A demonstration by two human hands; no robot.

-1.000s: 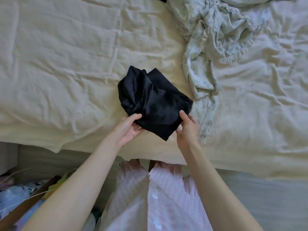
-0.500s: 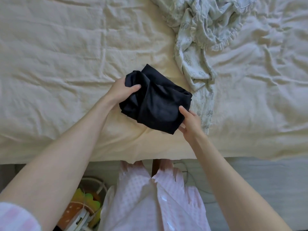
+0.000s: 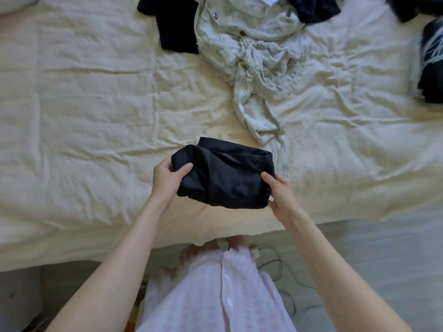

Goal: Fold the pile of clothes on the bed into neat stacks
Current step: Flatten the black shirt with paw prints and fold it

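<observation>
Soft, even daylight; no hard shadows. Cream bedsheet [image 3: 96,104] bright, slightly washed out toward upper right. Faint shadow under black garment [image 3: 225,178] and below bed edge; floor [image 3: 383,259] dimmer, greyish. Black fabric shows mild sheen, folds hard to read. Wide-angle bending at edges: bed edge curves. Top right corner smeared with blur; forearms at bottom soft.

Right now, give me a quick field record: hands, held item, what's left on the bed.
left hand: grips left end of black folded garment
right hand: grips its right end
garment: folded, over the cream bedsheet near the bed's front edge
unfolded: pale green floral pyjama top; dark clothes behind
</observation>
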